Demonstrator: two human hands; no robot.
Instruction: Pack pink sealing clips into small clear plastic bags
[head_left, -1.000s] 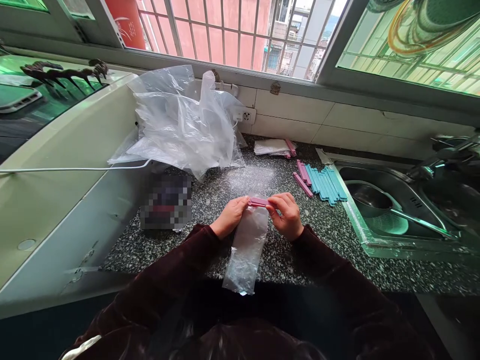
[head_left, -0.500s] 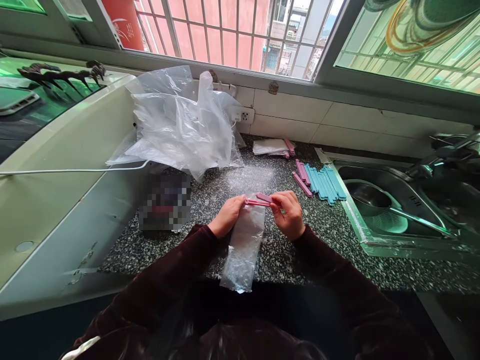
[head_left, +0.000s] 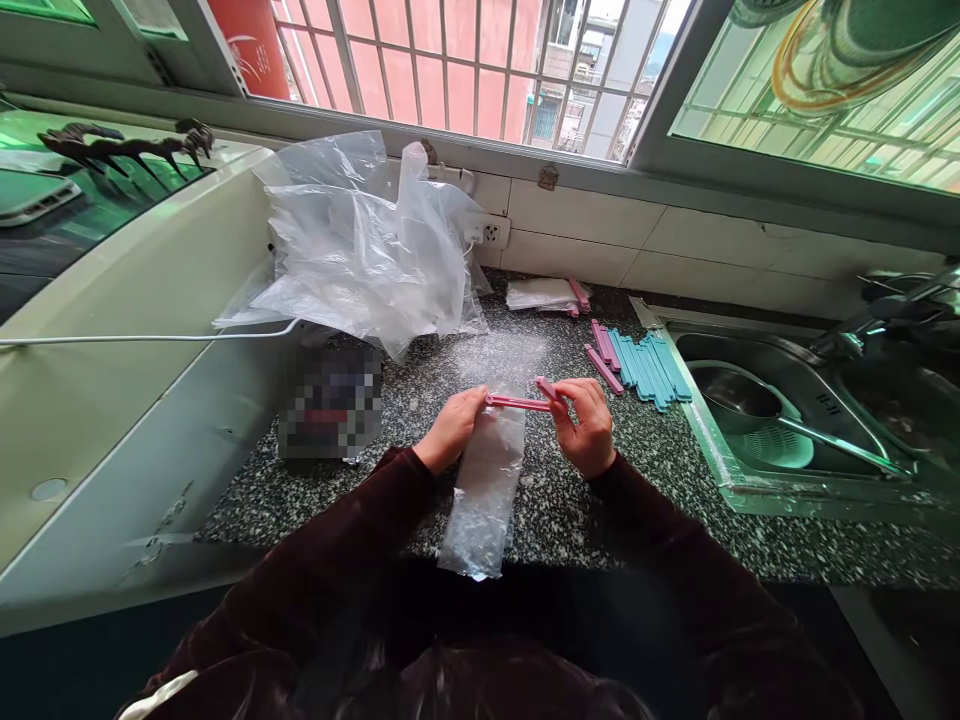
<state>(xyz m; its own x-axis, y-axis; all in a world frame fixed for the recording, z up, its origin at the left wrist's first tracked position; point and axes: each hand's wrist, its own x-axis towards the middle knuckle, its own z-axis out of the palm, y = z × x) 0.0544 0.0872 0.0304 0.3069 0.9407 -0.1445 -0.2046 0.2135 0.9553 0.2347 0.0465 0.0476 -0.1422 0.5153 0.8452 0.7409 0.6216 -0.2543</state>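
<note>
A narrow clear plastic bag [head_left: 484, 500] hangs toward the counter's front edge, its top end pinched in my left hand [head_left: 454, 428]. Across the bag's top lies a thin pink bag clip [head_left: 517, 403], its left end at my left thumb. My right hand [head_left: 586, 425] is closed at the right end of this clip. A second pink strip [head_left: 545, 387] sticks up and left from the right fingers; whether it is the clip's other arm or a separate clip I cannot tell.
Several blue clips [head_left: 651, 368] and a few pink clips [head_left: 603, 368] lie right of my hands, near the sink [head_left: 724, 480]. A flat stack of bags [head_left: 541, 294] rests by the wall. Large crumpled plastic bags [head_left: 367, 260] and a blurred-out object [head_left: 330, 405] are at left.
My right hand has shifted slightly right. The upper pink strip has moved right with it, and more of the clip across the bag shows. The left hand has moved a little left.
</note>
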